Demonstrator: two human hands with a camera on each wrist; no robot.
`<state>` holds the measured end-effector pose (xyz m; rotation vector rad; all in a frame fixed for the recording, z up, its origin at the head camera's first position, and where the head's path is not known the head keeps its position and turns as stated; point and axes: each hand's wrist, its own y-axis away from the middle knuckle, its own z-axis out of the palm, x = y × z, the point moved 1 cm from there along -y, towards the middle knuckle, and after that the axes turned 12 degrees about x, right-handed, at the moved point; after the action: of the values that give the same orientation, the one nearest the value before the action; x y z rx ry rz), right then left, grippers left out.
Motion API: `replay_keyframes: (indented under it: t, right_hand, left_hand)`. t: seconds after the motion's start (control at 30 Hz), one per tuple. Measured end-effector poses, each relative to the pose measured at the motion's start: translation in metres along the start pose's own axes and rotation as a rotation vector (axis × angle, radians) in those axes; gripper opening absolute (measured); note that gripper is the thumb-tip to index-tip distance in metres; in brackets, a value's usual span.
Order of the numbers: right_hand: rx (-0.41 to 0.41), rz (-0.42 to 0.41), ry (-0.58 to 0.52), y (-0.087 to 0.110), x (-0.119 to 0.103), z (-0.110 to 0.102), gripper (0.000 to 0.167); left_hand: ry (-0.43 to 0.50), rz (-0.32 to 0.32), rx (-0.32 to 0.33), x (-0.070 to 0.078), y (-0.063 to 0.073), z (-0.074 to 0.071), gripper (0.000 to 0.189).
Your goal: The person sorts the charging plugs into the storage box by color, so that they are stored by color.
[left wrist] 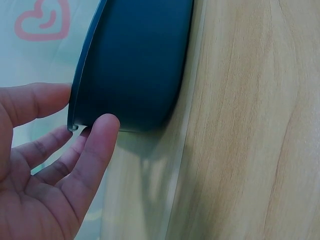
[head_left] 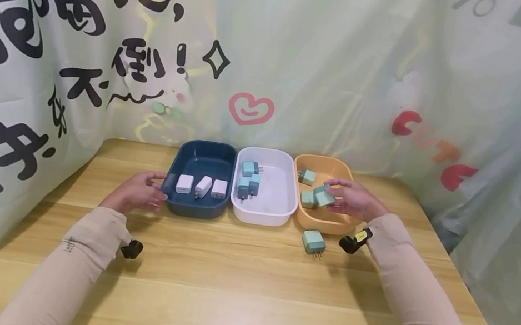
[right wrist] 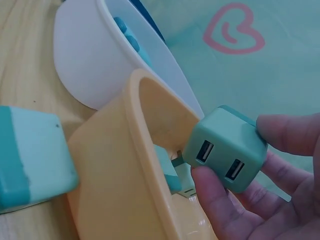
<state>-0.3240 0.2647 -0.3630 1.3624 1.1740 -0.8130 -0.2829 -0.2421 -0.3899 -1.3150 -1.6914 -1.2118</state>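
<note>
My right hand (head_left: 353, 199) pinches a green two-port USB charger (right wrist: 227, 150) between thumb and fingers, above the yellow tray (head_left: 327, 226). Inside that tray lie two other green chargers, one of them at the back left (head_left: 308, 177). One more green charger (head_left: 314, 242) rests on the table before the yellow tray, its prongs facing me. My left hand (head_left: 137, 193) is at the left side of the dark blue tray (left wrist: 135, 65), fingertips touching its rim with the fingers fairly straight. Three white chargers, including the middle one (head_left: 203, 186), lie in the blue tray.
Between the blue and yellow trays stands a white tray (head_left: 272, 219) with three blue chargers, one at the back (head_left: 249, 169). The trays stand side by side near the back of the wooden table (head_left: 221, 291). A printed curtain (head_left: 328, 83) hangs behind.
</note>
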Motion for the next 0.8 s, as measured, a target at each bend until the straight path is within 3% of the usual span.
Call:
replay_keyframes:
  t: [0.47, 0.8]
  right_hand:
    - [0.021, 0.029, -0.015, -0.03, 0.003, -0.009, 0.034]
    - [0.01, 0.073, 0.011, -0.04, 0.001, -0.017, 0.05]
  left_hand:
    - [0.002, -0.016, 0.013, 0.0, 0.0, 0.0, 0.072]
    - [0.007, -0.015, 0.015, 0.001, 0.002, 0.0, 0.072]
